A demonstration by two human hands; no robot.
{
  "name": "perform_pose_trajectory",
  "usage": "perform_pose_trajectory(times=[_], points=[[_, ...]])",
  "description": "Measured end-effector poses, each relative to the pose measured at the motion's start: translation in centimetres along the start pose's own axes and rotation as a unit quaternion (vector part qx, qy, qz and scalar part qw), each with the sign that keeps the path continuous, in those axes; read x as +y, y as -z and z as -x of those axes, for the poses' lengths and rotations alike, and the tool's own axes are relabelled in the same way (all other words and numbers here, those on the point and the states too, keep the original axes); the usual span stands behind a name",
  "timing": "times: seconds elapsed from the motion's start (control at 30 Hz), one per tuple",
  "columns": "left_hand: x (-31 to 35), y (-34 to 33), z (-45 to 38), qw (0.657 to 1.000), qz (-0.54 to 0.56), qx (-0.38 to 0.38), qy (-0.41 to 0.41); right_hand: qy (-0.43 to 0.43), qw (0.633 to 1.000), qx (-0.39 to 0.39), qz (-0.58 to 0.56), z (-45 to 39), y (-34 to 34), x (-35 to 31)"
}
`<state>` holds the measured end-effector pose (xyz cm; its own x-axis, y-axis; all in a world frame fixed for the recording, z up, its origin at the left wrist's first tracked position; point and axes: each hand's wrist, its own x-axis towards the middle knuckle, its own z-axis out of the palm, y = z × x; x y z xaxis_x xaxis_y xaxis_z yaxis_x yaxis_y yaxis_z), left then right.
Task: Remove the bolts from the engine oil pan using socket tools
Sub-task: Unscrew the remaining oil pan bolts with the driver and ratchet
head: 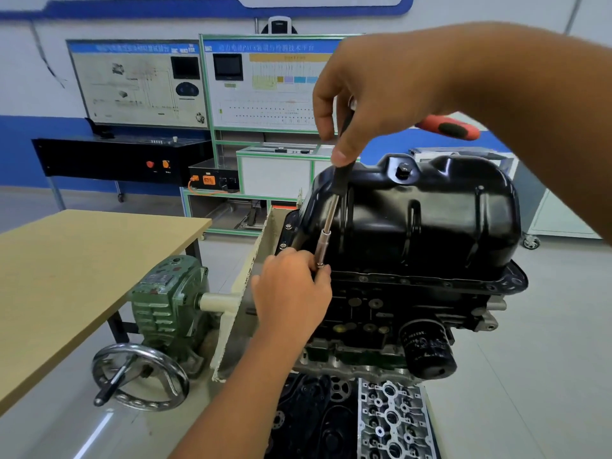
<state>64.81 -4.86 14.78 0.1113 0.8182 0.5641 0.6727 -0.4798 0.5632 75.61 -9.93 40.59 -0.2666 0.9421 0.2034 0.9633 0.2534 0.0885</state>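
The left hand [291, 293] is curled at the near left corner of the oil pan flange, its fingertips [323, 271] pinched around the lower end of the socket [320, 256], which is being steadied there; whether a bolt sits inside the socket cannot be told. Above it, the right hand [374, 97] is closed around the top of the extension bar [332, 207], thumb and fingers gripping the dark upper shaft, while the red ratchet handle [448, 127] projects behind the wrist. The bar slants down along the left wall of the black oil pan [430, 220], which is seated upside-up on the inverted engine block [381, 309], itself carried by the stand with a green gearbox [165, 303] and a handwheel [140, 376].

As a judgement, the task is at an early or middle stage: the pan is not yet lifted, and bolts [288, 226] are seen along the far left flange and others, small and dim, along the near flange. How many have been withdrawn cannot be read; no loose bolts are visible on the wooden counter [82, 276]. The drain plug [404, 168] remains fitted. The corner bolt appears to be the one in hand, with the rest of the rim left.
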Motion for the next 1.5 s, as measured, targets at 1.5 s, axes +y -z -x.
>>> perform_pose_trajectory(times=[1.5], points=[[-5.2,2.4,-2.8,0.978,0.205,-0.034,0.013,-0.04,0.995,-0.004,0.092,-6.6,-5.0,-5.5]])
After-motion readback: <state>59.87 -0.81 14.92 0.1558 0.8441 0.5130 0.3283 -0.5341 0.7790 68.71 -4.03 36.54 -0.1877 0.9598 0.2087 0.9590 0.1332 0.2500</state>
